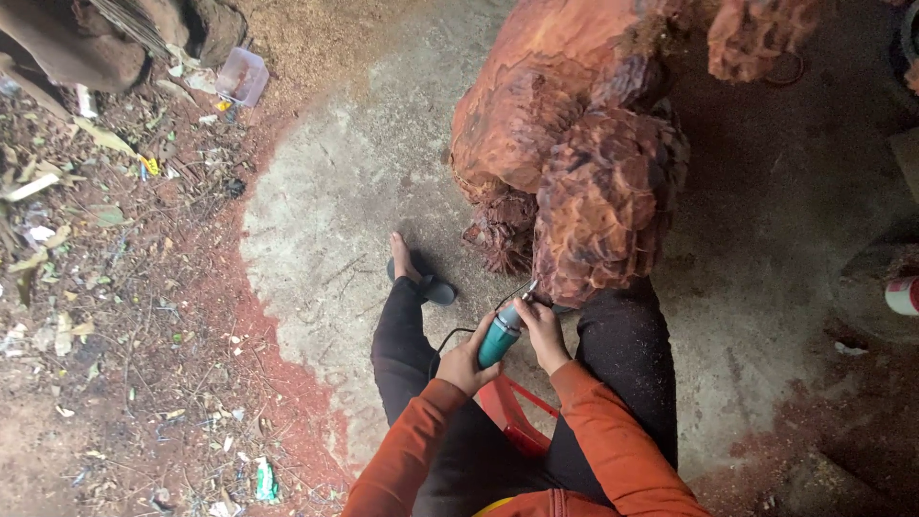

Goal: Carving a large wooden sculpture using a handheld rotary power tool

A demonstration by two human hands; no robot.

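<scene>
- Where the person sits on a low red stool [517, 416], both hands meet on a teal power tool [500, 337] held just above the knees.
- Left hand [466, 364]: grip closed around the tool's rear body, where a black cord [448, 337] leaves it.
- Right hand [544, 330]: grip closed around the tool's front, near its tip.
- Tool tip: touching the lower edge of a large reddish wood carving [584, 172], scaled in texture, standing on the concrete floor [345, 191].
- Left foot [404, 258]: bare, resting on a dark sandal [436, 287] beside the carving.
- Red sawdust rims the concrete; leaf litter [96, 239] lies to the left.
</scene>
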